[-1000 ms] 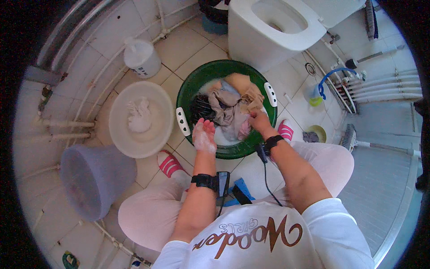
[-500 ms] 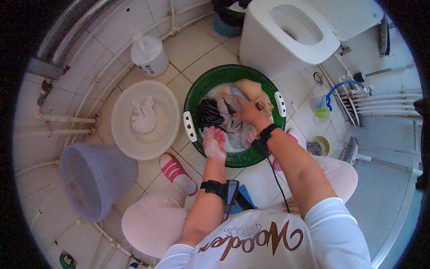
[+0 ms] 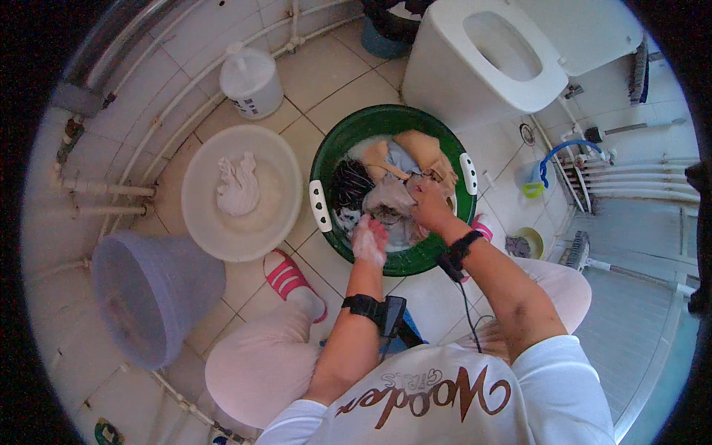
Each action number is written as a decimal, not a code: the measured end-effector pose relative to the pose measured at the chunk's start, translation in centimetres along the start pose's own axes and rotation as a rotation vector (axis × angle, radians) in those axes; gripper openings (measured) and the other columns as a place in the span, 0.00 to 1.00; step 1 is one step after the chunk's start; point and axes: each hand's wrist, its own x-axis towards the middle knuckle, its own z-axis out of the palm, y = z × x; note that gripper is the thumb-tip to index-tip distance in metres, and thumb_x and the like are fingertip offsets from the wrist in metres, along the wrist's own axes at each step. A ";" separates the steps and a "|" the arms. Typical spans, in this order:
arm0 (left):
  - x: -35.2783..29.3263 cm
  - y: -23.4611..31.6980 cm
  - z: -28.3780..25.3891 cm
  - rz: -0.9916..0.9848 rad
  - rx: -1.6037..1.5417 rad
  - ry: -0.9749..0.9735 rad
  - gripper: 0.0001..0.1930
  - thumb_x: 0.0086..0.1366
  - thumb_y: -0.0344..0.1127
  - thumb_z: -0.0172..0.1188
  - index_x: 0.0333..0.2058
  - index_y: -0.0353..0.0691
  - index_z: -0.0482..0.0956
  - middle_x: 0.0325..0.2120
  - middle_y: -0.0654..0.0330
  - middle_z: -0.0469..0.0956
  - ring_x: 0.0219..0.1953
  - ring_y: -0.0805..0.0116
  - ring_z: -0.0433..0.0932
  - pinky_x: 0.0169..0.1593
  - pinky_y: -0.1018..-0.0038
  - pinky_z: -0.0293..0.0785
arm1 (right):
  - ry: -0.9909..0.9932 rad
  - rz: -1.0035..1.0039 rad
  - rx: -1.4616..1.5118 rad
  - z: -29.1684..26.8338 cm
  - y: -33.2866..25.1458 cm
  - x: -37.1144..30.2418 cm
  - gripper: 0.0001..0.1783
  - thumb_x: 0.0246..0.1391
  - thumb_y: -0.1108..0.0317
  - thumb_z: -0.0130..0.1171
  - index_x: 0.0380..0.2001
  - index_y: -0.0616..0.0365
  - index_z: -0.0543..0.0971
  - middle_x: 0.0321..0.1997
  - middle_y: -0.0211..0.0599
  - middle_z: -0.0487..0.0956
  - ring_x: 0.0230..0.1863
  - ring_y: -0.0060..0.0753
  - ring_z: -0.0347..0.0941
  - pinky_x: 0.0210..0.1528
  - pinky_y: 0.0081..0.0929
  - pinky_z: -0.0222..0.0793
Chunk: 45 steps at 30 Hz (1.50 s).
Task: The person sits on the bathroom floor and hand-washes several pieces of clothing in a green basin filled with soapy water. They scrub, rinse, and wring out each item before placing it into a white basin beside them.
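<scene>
Inside the tub [image 3: 391, 120], your right hand [image 3: 430, 205] clamps the grey cloth [image 3: 390, 193] near the tub's middle. Your foamy left hand [image 3: 369, 239] is at the tub's near side, its grip unclear. A basin [image 3: 279, 178] stands left.

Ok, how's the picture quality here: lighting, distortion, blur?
Head view: black corners, and the white frame at lower right bows; light looks soft, without harsh glare; green tub reads clearly, but grain softens finger detail on the right hand.
</scene>
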 end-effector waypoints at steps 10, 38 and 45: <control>-3.3 -1.0 2.5 -0.133 0.057 -0.323 0.21 0.63 0.51 0.56 0.49 0.45 0.72 0.43 0.59 0.76 0.42 0.60 0.75 0.44 0.61 0.76 | -0.294 0.203 0.721 -15.3 -5.5 -4.2 0.14 0.41 0.74 0.49 0.34 0.64 0.77 0.35 0.35 0.76 0.40 0.27 0.71 0.44 0.24 0.66; 0.7 -1.1 1.0 0.566 0.608 0.008 0.31 0.60 0.38 0.61 0.61 0.42 0.61 0.55 0.55 0.67 0.57 0.64 0.67 0.59 0.68 0.63 | 0.091 0.637 0.271 -0.2 7.4 0.1 0.45 0.44 0.52 0.67 0.62 0.63 0.62 0.55 0.56 0.73 0.54 0.50 0.73 0.56 0.37 0.68; 1.1 0.5 -0.3 0.430 0.634 0.070 0.22 0.58 0.41 0.63 0.50 0.42 0.71 0.38 0.56 0.74 0.46 0.61 0.74 0.49 0.67 0.72 | 0.012 0.673 0.397 5.0 9.0 4.2 0.36 0.48 0.53 0.63 0.56 0.62 0.68 0.53 0.56 0.74 0.52 0.52 0.73 0.51 0.40 0.69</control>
